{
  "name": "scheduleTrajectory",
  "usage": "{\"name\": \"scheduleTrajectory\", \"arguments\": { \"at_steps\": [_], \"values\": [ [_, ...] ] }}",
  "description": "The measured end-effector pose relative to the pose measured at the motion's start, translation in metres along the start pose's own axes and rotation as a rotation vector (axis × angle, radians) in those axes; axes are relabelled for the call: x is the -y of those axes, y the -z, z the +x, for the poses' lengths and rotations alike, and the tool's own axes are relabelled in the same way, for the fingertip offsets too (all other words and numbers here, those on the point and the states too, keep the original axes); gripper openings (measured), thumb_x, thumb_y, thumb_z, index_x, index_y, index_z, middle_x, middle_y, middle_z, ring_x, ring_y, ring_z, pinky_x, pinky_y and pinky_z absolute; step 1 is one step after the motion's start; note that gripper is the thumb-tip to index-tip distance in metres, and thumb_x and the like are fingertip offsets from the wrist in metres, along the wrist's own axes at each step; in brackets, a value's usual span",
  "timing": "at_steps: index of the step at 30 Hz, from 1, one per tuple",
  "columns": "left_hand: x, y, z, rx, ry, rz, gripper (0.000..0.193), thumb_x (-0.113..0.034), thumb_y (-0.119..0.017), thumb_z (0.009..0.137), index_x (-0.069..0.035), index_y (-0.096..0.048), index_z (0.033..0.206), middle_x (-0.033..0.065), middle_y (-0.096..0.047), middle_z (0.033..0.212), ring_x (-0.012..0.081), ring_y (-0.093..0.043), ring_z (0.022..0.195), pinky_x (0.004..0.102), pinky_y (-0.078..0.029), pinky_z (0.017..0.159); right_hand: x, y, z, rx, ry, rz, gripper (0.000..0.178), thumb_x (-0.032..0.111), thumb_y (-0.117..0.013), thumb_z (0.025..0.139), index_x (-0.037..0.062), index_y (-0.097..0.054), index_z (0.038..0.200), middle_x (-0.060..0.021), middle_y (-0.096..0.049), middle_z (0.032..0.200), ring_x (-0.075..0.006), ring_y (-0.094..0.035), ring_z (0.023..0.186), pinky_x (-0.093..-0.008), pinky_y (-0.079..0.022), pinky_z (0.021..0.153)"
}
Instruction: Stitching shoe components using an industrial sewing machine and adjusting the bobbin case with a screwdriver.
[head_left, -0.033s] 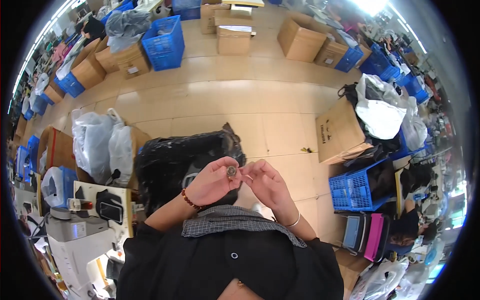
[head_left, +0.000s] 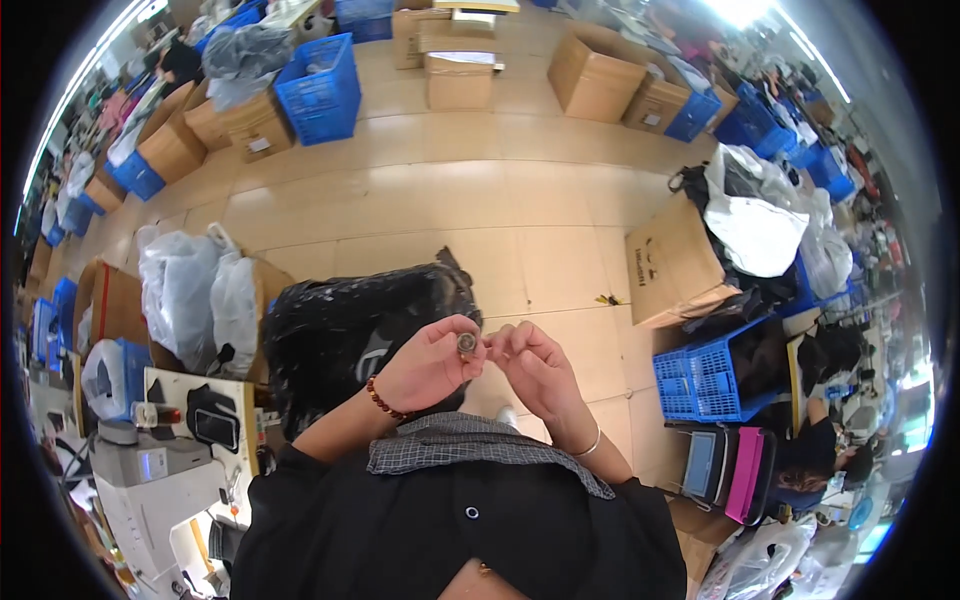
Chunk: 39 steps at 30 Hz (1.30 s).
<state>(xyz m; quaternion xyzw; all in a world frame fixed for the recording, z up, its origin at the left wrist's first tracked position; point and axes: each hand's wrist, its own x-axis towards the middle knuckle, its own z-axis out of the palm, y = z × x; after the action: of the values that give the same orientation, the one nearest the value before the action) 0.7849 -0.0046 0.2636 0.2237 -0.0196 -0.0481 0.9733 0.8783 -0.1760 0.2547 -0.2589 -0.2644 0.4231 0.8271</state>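
My left hand is closed, pinching a small round metal bobbin case between thumb and fingers, its round face turned up toward me. Close beside it on the right, my right hand has thumb and index fingertips pressed together, near the left fingertips. Whatever is in that pinch is too small to make out. Beaded bracelet on the left wrist, thin pale bangle on the right. Beneath and beyond the left hand lies a large black plastic bag, partly covered by my hand and forearm.
On the left are a pale sewing machine and a tabletop with a dark phone-like object. Clear plastic bags stand behind. At right are a cardboard box, a blue crate and a pink bin. More boxes line the far side.
The surroundings have shifted slightly left in the picture. Both hands keep nearly the same pose, with the bobbin case still held in the left.
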Motion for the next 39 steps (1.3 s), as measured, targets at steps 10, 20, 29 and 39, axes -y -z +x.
{"name": "scheduleTrajectory", "arguments": {
  "at_steps": [10,20,29,39],
  "values": [
    [0.116,-0.056,0.23,0.094,0.258,-0.031,0.028,-0.021,-0.063,0.095,-0.003,-0.056,0.116,0.0058,-0.062,0.1,0.0156,-0.06,0.094,0.0318,-0.049,0.088,0.191,0.097,-0.04,-0.512,0.398,-0.868,0.016,-0.003,-0.062,0.088,0.0008,-0.057,0.104,-0.0108,-0.055,0.101,-0.0179,-0.057,0.098,-0.0302,-0.047,0.086],
    [0.077,-0.039,0.347,0.147,0.205,0.048,0.034,-0.011,-0.06,0.095,-0.005,-0.05,0.128,0.0047,-0.064,0.107,0.0154,-0.06,0.1,0.0324,-0.049,0.091,0.24,0.165,0.046,-0.449,0.428,-1.213,0.04,-0.006,-0.069,0.08,0.0009,-0.054,0.116,-0.0105,-0.054,0.105,-0.0193,-0.056,0.097,-0.0317,-0.046,0.087],
    [-0.052,0.006,0.463,0.16,-0.029,0.343,0.018,-0.006,-0.063,0.092,0.003,-0.06,0.108,0.0096,-0.066,0.104,0.0175,-0.064,0.097,0.0306,-0.054,0.086,0.279,0.21,0.228,-0.338,0.668,-1.825,0.039,0.001,-0.077,0.067,0.0065,-0.065,0.104,-0.0052,-0.062,0.09,-0.0226,-0.061,0.08,-0.0366,-0.046,0.075],
    [-0.162,0.064,0.655,0.039,0.259,0.347,0.012,-0.01,-0.064,0.093,0.0,-0.062,0.099,0.0069,-0.066,0.097,0.0154,-0.066,0.091,0.0299,-0.055,0.086,0.356,0.333,0.4,-0.227,0.59,-1.878,0.036,0.003,-0.075,0.071,0.009,-0.065,0.105,-0.0025,-0.062,0.092,-0.0181,-0.06,0.078,-0.0405,-0.042,0.09]
  ]
}}
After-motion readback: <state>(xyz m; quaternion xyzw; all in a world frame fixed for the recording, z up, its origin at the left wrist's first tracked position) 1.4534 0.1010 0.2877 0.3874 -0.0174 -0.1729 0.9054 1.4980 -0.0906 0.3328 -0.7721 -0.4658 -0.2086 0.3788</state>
